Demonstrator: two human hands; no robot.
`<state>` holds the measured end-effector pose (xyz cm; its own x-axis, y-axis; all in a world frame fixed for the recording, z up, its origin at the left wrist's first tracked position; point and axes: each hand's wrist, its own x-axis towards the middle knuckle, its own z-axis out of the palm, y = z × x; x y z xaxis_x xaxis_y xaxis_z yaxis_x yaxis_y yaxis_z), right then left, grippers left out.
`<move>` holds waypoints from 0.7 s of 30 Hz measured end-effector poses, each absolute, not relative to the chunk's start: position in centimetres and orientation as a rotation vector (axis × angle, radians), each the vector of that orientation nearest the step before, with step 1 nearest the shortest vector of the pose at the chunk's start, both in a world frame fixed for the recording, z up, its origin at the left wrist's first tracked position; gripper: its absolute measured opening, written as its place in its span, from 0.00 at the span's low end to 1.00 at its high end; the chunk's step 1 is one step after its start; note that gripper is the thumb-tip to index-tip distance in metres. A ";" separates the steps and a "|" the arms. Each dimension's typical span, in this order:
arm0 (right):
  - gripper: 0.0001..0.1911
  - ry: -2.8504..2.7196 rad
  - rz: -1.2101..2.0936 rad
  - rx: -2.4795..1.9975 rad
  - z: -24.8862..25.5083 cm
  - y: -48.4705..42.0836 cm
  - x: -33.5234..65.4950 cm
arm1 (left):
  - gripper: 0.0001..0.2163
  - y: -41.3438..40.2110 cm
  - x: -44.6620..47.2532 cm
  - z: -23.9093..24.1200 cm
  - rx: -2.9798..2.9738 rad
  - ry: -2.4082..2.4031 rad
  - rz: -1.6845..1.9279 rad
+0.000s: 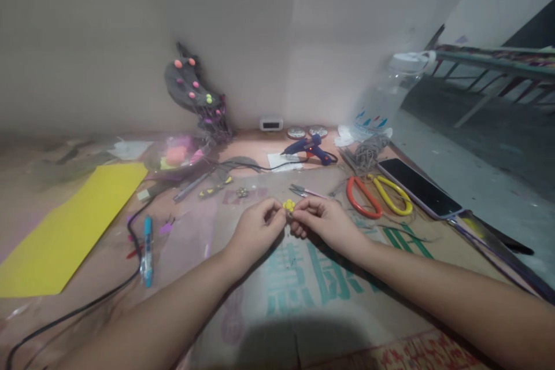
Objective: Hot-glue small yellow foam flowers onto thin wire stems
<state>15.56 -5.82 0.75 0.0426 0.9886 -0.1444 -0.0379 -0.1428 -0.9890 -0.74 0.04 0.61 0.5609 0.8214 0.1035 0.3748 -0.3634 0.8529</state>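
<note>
A small yellow flower (288, 206) is pinched between my two hands, above the printed cardboard on the table. My left hand (262, 221) closes thumb and forefinger on its left side. From the right, my right hand (318, 218) grips it the same way, other fingers curled below. The fingers partly cover the flower's lower part. Just beyond the hands lie a pair of small pointed scissors or tweezers (306, 191) and a little dark flower-like piece (241, 192). To their left is a yellow-and-dark strip (215, 187).
A blue glue gun (309, 148) rests on white paper at the back. Scissors with red and yellow handles (364, 198), a phone (420, 187), grey string (368, 153) and a water bottle (381, 95) stand right. Yellow paper (78, 225), a blue pen (148, 251) and a black cable (135, 231) lie left.
</note>
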 end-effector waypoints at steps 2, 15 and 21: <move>0.19 -1.065 1.321 -1.299 0.7 -5.8 15.5 | 0.09 0.0 -0.7 0.5 1.962 0.953 0.664; 0.20 -1.121 1.372 -1.252 0.0 -5.4 15.8 | 0.10 -0.1 -0.8 0.5 1.977 0.881 0.645; 0.21 -1.120 1.375 -1.240 -0.1 -5.4 15.9 | 0.10 -0.1 -0.8 0.5 1.963 0.859 0.626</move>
<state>15.91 -5.42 -0.05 -0.0473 0.9893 -0.1382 -0.0643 -0.1411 -0.9879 -0.84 -0.05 0.46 0.6339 0.7676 0.0943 0.3255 -0.3754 0.8678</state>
